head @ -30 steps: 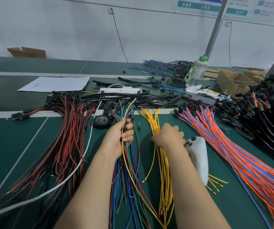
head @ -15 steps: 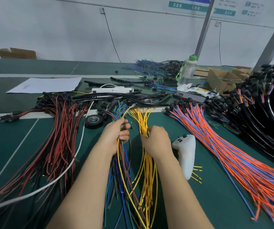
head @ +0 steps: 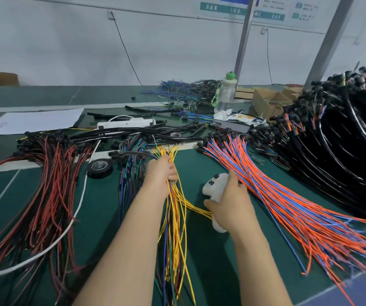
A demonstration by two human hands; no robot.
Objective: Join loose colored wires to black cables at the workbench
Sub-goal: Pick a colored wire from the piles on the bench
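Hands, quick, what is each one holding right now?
Left hand: closed around a bundle of yellow wires.
Right hand: gripping the white controller.

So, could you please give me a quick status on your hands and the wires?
Left hand grips yellow wires. Right hand holds white controller, not wires. Black cables untouched at right.

A wire-harness assembly workshop — a long green bench (head: 208,261) heaped with sorted wire. Left of the bottle (head: 226,93) lie red wires (head: 54,184) and a tape roll (head: 99,167); in front of it, orange-blue wires (head: 277,199); right of it, coiled black cables (head: 350,146) and cartons (head: 263,100). Behind it — a bare wall with posted charts (head: 219,7).
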